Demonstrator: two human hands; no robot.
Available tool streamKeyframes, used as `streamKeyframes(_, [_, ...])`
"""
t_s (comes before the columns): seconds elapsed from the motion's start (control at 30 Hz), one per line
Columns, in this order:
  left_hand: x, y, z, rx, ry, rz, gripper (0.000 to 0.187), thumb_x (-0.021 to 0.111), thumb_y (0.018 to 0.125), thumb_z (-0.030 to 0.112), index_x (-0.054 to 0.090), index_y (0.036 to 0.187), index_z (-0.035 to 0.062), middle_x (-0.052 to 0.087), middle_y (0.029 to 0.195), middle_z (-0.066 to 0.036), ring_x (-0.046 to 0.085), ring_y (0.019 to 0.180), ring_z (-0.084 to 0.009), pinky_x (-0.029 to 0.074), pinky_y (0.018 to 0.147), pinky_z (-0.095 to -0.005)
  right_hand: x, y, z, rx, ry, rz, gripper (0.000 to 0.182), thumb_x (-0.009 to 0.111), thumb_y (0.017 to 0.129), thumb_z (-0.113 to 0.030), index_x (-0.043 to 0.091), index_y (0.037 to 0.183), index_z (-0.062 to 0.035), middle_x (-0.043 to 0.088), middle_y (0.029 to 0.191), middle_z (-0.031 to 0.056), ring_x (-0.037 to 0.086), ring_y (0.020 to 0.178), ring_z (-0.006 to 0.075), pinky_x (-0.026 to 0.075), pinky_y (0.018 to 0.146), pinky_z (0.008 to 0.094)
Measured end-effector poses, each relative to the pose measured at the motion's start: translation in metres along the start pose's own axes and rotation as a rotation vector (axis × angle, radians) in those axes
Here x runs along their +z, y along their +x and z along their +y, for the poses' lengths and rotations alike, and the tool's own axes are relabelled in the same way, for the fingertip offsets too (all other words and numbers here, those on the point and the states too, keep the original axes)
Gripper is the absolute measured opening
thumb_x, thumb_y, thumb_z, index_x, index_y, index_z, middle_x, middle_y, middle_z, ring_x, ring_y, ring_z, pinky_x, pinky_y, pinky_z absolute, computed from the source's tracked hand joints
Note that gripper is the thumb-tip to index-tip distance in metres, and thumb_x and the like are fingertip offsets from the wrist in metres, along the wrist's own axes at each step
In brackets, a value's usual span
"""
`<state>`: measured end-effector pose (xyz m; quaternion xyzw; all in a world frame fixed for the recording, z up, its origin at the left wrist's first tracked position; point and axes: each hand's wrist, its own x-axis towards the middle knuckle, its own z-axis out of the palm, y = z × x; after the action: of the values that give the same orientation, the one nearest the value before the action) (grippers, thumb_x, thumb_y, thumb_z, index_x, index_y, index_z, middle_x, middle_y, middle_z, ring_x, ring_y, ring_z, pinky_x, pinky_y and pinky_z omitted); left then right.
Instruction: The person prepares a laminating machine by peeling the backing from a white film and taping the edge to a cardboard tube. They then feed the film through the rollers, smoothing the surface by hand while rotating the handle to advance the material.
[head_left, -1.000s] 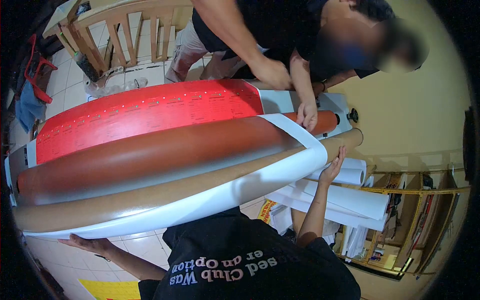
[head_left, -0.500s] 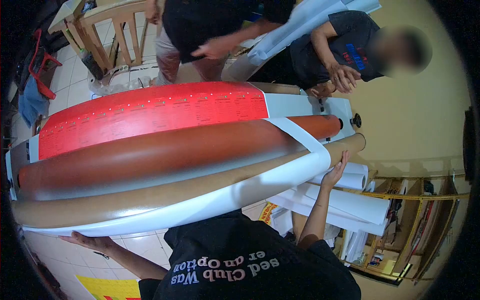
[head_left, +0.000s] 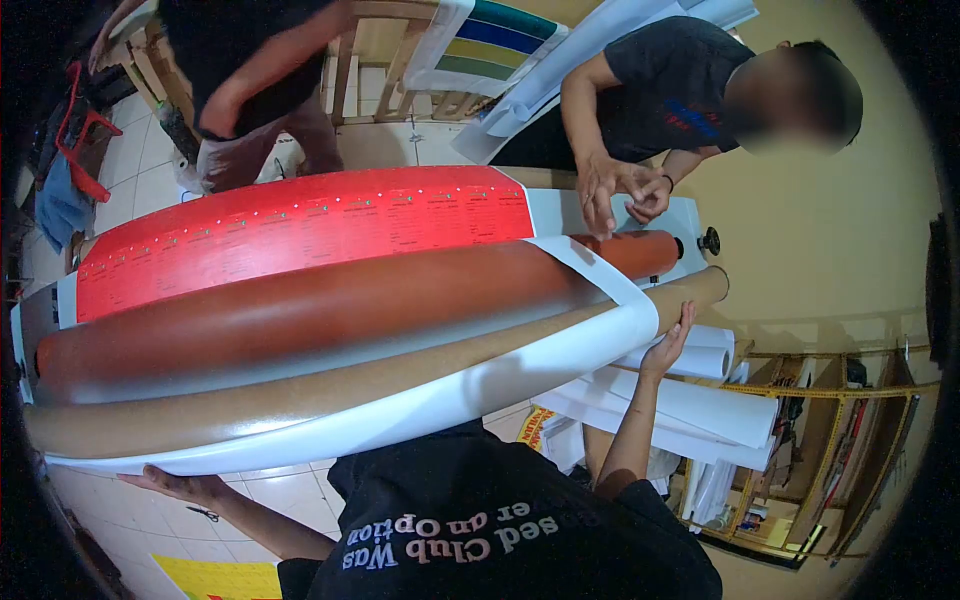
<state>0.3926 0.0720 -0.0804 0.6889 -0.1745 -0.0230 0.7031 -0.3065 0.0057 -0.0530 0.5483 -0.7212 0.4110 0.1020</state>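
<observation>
A long brown cardboard tube slants across the view, with a white sheet running along its near side and looped over it near the right end. My right hand grips the tube's right end from below, fingers up against it. At the far left, my left hand holds the white-covered tube from underneath; some of its fingers are hidden. Just beyond lies a thick orange-brown roller, parallel to the tube. Behind the roller, a red printed sheet lies over the machine.
A co-worker at the far right has both hands over the roller's right end. Another person stands at the far left. White rolls and a shelf rack are at right. A red chair stands at left.
The standing person has moved left, uncovering a striped colour sheet behind. The co-worker's hands have come left and nearer, over the roller. My hands look nearly unmoved.
</observation>
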Motion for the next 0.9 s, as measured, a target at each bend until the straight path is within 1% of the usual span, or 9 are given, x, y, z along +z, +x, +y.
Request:
streamKeyframes(0.3, [0.002, -0.004, 0.008, 0.076, 0.045, -0.068, 0.094, 0.052, 0.089, 0.056, 0.006, 0.149, 0.0015, 0.018, 0.151, -0.026, 0.034, 0.133, -0.0381, 0.032, 0.11, -0.0517, -0.003, 0.002, 0.002, -0.022, -0.051, -0.004, 0.052, 0.03, 0.102, -0.036, 0.046, 0.136, 0.0005, 0.039, 0.147, 0.0184, 0.026, 0.141, 0.0334, 0.017, 0.116, 0.0451])
streamKeyframes(0.4, [-0.002, -0.002, 0.0, 0.074, 0.073, -0.002, 0.089, 0.05, 0.093, 0.053, 0.008, 0.149, -0.0002, 0.02, 0.15, -0.027, 0.035, 0.132, -0.0371, 0.032, 0.109, -0.0493, -0.01, 0.006, -0.007, -0.046, -0.068, 0.009, 0.043, 0.04, 0.1, -0.029, 0.054, 0.13, 0.0001, 0.047, 0.141, 0.0184, 0.036, 0.136, 0.0331, 0.024, 0.113, 0.045])
streamKeyframes(0.47, [-0.004, -0.003, -0.003, 0.069, 0.112, 0.032, 0.085, 0.047, 0.095, 0.052, 0.007, 0.149, -0.002, 0.02, 0.149, -0.029, 0.035, 0.132, -0.0366, 0.031, 0.111, -0.0478, -0.016, 0.012, -0.015, 0.028, -0.114, 0.043, 0.029, 0.049, 0.095, -0.016, 0.062, 0.116, 0.0002, 0.057, 0.127, 0.0165, 0.049, 0.123, 0.0319, 0.032, 0.108, 0.0445])
streamKeyframes(0.5, [-0.006, 0.0, -0.005, 0.082, 0.168, 0.049, 0.093, 0.045, 0.092, 0.061, 0.009, 0.148, -0.0042, 0.02, 0.148, -0.03, 0.032, 0.134, -0.0398, 0.032, 0.11, -0.0479, -0.018, 0.013, -0.016, 0.026, -0.103, 0.039, 0.029, 0.049, 0.095, -0.016, 0.062, 0.116, 0.0002, 0.057, 0.127, 0.0165, 0.049, 0.123, 0.0319, 0.032, 0.108, 0.0445])
streamKeyframes(0.53, [-0.007, 0.001, -0.007, 0.09, 0.172, 0.06, 0.093, 0.045, 0.092, 0.061, 0.009, 0.148, -0.0042, 0.02, 0.148, -0.03, 0.032, 0.134, -0.0398, 0.032, 0.11, -0.0479, -0.02, 0.011, -0.016, 0.019, -0.051, 0.01, 0.025, 0.053, 0.093, -0.013, 0.062, 0.112, 0.001, 0.059, 0.124, 0.0161, 0.052, 0.119, 0.0325, 0.037, 0.103, 0.0429])
streamKeyframes(0.6, [-0.009, 0.0, -0.006, 0.099, 0.15, 0.022, 0.083, 0.044, 0.098, 0.049, 0.007, 0.148, -0.0055, 0.02, 0.149, -0.03, 0.034, 0.133, -0.0358, 0.028, 0.112, -0.046, -0.021, 0.013, -0.03, 0.016, 0.015, -0.022, 0.022, 0.056, 0.09, -0.01, 0.062, 0.108, 0.0017, 0.061, 0.12, 0.0157, 0.055, 0.114, 0.0332, 0.042, 0.099, 0.0413])
streamKeyframes(0.67, [-0.003, -0.006, 0.005, 0.108, 0.181, 0.035, 0.083, 0.046, 0.098, 0.047, 0.007, 0.148, -0.0067, 0.022, 0.148, -0.03, 0.034, 0.133, -0.0348, 0.028, 0.112, -0.0444, -0.023, 0.013, -0.068, -0.309, -0.033, -0.187, 0.026, 0.064, 0.085, -0.016, 0.063, 0.107, -0.0024, 0.06, 0.118, 0.0163, 0.055, 0.114, 0.0358, 0.044, 0.096, 0.0434])
streamKeyframes(0.73, [-0.011, 0.003, -0.013, 0.178, 0.142, 0.052, 0.089, 0.05, 0.094, 0.053, 0.011, 0.148, -0.0066, 0.02, 0.15, -0.027, 0.032, 0.135, -0.0337, 0.028, 0.112, -0.0438, -0.016, 0.017, -0.085, -0.585, -0.022, -0.228, 0.03, 0.068, 0.081, -0.023, 0.065, 0.106, -0.0075, 0.062, 0.114, 0.0137, 0.054, 0.111, 0.0357, 0.037, 0.102, 0.0467])
streamKeyframes(0.9, [-0.015, 0.009, -0.009, 0.151, 0.151, 0.084, 0.092, 0.056, 0.092, 0.054, 0.016, 0.146, -0.0094, 0.029, 0.145, -0.028, 0.041, 0.128, -0.0313, 0.035, 0.107, -0.0387, -0.014, 0.028, -0.081, -0.807, 0.011, -0.515, 0.037, 0.069, 0.081, -0.032, 0.065, 0.113, -0.0151, 0.061, 0.122, 0.0086, 0.053, 0.119, 0.0302, 0.033, 0.104, 0.053])
